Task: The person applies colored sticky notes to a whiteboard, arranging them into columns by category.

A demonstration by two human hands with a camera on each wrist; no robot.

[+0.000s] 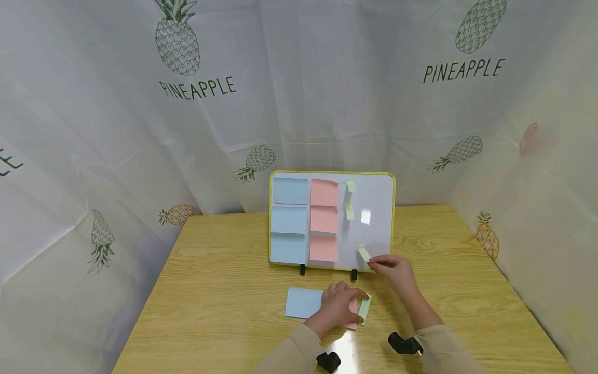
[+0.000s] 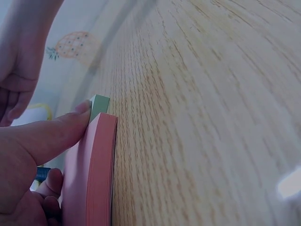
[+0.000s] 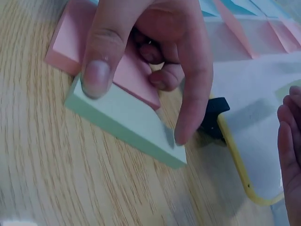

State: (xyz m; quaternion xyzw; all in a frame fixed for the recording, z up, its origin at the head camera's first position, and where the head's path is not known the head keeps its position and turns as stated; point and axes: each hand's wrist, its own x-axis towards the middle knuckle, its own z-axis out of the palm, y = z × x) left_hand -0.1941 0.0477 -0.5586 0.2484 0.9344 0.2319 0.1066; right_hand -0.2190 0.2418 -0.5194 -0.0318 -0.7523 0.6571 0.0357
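Observation:
My right hand [image 1: 391, 267] pinches the lower end of a narrow green sticky note [image 1: 364, 253] at the lower right of the whiteboard [image 1: 376, 223]. On the table, my left hand [image 1: 337, 305] holds a green sticky note pad [image 3: 124, 120], thumb at one end and index finger at the other, as the right wrist view shows. Beside it lies a pink sticky note pad [image 2: 89, 174], partly under the left hand, and a blue pad [image 1: 302, 303] left of that. Two other green notes [image 1: 350, 211] hang higher on the board.
Three blue notes [image 1: 288, 219] and three pink notes [image 1: 324, 218] form columns on the board, which stands tilted on black feet [image 1: 354, 274]. Black wrist devices [image 1: 404, 344] sit near both sleeves. A pineapple-print curtain [image 1: 317, 104] surrounds the wooden table [image 1: 210, 291].

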